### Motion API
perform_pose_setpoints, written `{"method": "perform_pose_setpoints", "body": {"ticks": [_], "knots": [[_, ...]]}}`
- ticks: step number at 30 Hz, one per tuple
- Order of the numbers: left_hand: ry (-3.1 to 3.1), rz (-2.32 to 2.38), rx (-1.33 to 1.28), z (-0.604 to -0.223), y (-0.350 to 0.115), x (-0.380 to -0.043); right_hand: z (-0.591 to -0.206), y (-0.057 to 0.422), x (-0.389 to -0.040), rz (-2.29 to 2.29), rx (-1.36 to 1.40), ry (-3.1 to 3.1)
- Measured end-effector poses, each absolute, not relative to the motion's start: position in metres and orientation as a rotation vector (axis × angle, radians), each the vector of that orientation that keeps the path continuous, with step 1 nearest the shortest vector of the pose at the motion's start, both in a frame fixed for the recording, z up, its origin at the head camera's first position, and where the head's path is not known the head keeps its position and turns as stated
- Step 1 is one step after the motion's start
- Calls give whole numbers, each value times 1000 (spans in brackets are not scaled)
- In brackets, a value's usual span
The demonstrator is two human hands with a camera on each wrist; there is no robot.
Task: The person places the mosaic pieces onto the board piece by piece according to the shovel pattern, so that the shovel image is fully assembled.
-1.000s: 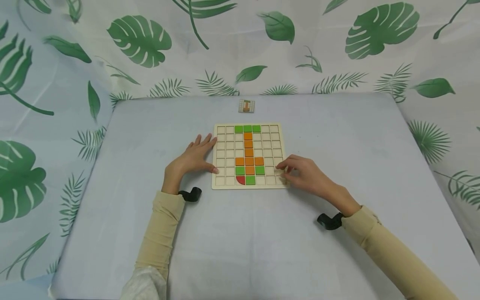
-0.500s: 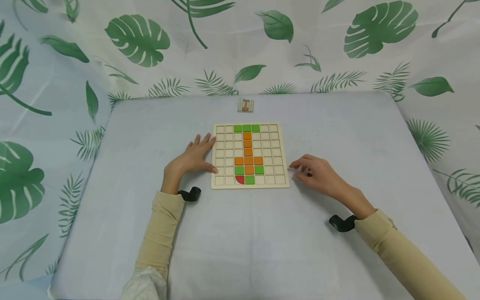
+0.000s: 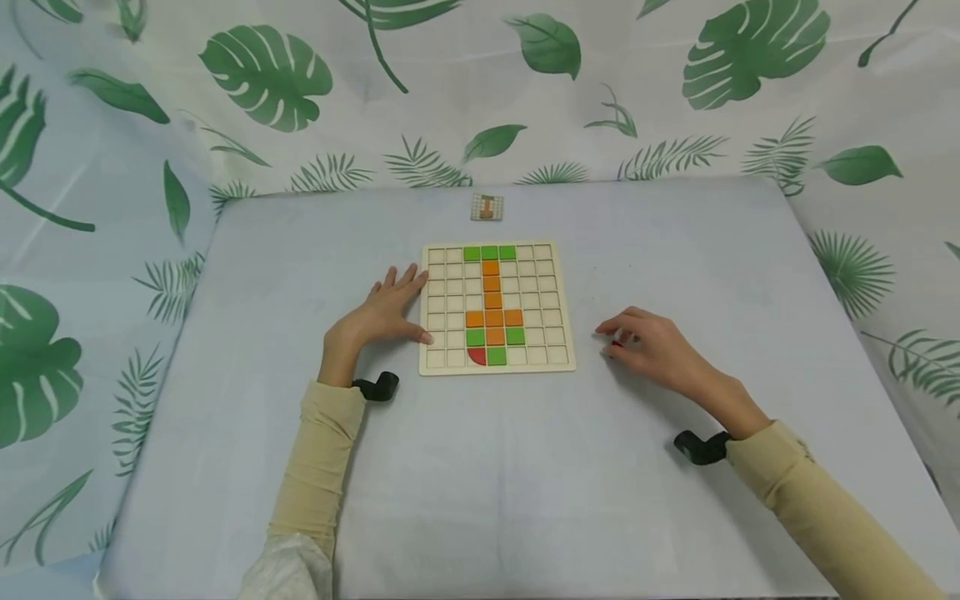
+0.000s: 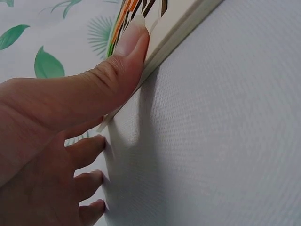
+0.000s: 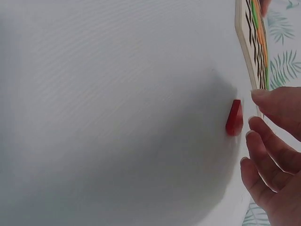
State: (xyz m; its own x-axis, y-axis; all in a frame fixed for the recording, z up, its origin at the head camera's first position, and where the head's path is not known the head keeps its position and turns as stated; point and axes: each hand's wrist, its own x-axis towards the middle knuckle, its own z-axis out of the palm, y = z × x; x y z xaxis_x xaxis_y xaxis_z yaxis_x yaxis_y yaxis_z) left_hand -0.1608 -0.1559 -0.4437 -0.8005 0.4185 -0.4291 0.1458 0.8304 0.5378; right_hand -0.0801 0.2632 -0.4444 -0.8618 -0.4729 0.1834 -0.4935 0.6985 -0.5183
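Observation:
A pale wooden grid board (image 3: 547, 287) lies flat on the table, with several green squares (image 3: 489, 252) and orange squares (image 3: 492, 284) set into its cells. At its front row a red quarter-round tile (image 3: 477, 356) sits left of a green one. My left hand (image 3: 382, 317) rests at the board's left side, fingers spread, its thumb (image 4: 131, 40) lying on the rim. Right of the board, my right hand (image 3: 648, 346) hovers with fingers loosely bent and apart. Close by its fingertips, a second red piece (image 5: 233, 120) lies on the table.
Behind the board lies a small pattern card (image 3: 487, 207) with an orange and green design. White cloth (image 3: 450, 500) covers the table. Leaf-printed sheets (image 3: 420, 108) hang along the back and sides.
My right hand has moved rightward, off the board's right edge and over the table beside the red piece. My left hand keeps its place on the board, and the view shifts slightly.

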Motion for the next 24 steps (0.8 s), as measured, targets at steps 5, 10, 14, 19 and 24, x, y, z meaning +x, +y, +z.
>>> {"method": "perform_pose_setpoints", "body": {"ticks": [5,10,14,19,24], "knots": [[2463,672,404,-441,-157,-163,-443,270,-79,861,795,-2857],[2465,675,407,-440,-159,-164,-443,275,-78,833,781,-2876],[2461,688,413,-441,-159,-163,-444,275,-77,823,766,-2919],[2451,693,415,-442,-158,-162,-443,273,-75,859,723,-2988],[2442,687,411,-440,-155,-161,-440,269,-73,922,665,-3041]]}}
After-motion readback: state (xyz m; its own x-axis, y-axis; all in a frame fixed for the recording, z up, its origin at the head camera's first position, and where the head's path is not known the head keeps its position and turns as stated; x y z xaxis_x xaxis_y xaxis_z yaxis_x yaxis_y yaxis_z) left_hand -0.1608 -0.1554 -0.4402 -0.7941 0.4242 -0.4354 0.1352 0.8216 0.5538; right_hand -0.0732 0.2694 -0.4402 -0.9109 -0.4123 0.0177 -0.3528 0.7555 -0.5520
